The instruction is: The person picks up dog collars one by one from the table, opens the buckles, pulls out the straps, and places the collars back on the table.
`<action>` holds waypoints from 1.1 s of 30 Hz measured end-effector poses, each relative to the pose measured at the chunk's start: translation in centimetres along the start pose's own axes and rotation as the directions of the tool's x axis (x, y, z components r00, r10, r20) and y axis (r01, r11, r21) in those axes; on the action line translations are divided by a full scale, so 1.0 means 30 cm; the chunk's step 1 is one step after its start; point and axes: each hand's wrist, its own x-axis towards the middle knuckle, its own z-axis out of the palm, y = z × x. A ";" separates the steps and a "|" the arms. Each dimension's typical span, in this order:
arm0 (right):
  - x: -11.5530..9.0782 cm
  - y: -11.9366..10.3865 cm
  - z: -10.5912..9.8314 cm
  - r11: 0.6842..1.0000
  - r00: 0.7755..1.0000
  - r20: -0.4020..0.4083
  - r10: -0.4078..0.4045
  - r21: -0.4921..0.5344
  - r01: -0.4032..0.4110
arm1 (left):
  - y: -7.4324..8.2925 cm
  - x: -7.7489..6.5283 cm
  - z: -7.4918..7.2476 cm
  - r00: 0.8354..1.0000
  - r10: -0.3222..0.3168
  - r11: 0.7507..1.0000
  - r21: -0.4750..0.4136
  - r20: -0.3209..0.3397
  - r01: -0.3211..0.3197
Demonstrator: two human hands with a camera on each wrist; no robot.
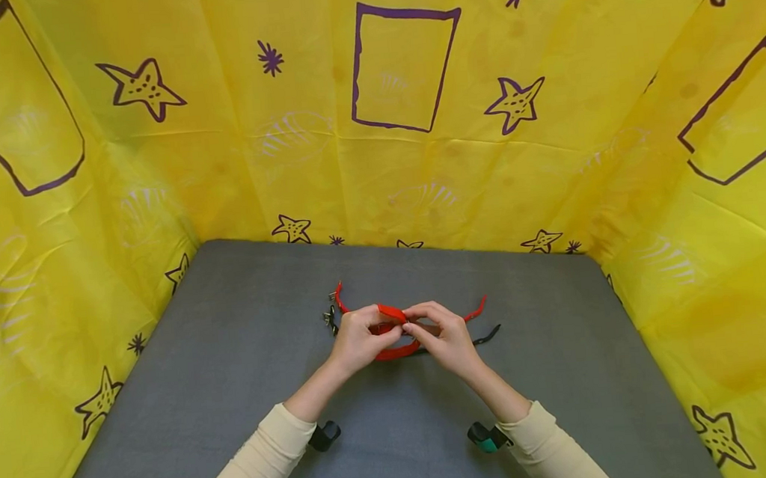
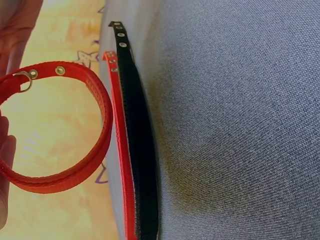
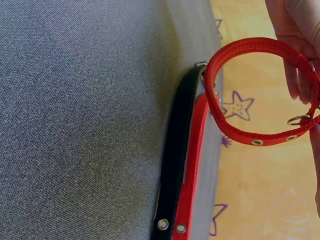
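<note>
Both hands meet above the table around a red collar (image 2: 102, 122) bent into a loop, with metal eyelets and a D-ring along its band. My left hand (image 1: 355, 339) grips one side of it. Opposite, the thumb and fingers of my right hand (image 1: 448, 343) pinch the collar near its D-ring (image 3: 299, 120). The fingers partly hide where its ends meet. Beneath the loop, a black collar (image 2: 137, 135) and a second red collar (image 2: 121, 135) lie stretched out side by side, eyelets at one end and metal buckles at the other.
A grey cloth-covered table (image 1: 234, 401) lies under the hands. Yellow fabric walls (image 1: 309, 162) printed with purple stars and outlines enclose its back and sides. Dark wrist devices (image 1: 324, 436) sit at both sleeve cuffs.
</note>
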 end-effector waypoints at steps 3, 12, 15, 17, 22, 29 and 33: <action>-0.001 0.012 -0.001 1.000 1.000 0.003 0.006 0.020 -0.006 | 0.002 0.000 0.000 1.000 0.004 1.000 0.014 -0.004 -0.004; 0.021 -0.079 0.000 0.999 1.000 -0.006 -0.008 0.039 0.008 | 0.003 0.001 -0.004 0.999 0.008 1.000 -0.014 -0.037 -0.008; 0.025 -0.100 -0.005 1.000 1.000 -0.004 0.000 0.030 0.000 | 0.000 0.002 -0.006 0.999 0.008 1.000 -0.029 -0.041 -0.010; 0.026 -0.106 -0.008 1.000 1.000 0.002 -0.002 0.009 0.002 | -0.001 0.001 -0.007 0.999 -0.001 0.999 -0.034 -0.036 -0.001; 0.030 -0.116 -0.015 0.999 1.000 0.021 -0.023 -0.033 0.023 | 0.004 -0.005 -0.011 0.996 -0.087 0.994 -0.061 -0.019 0.086; 0.028 -0.121 -0.026 0.989 0.997 0.017 -0.074 -0.127 0.076 | 0.008 -0.009 -0.021 0.983 -0.183 0.978 -0.097 0.024 0.185; 0.029 -0.125 -0.029 0.981 0.993 0.035 -0.114 -0.156 0.118 | 0.009 -0.009 -0.033 0.971 -0.213 0.968 -0.116 0.105 0.224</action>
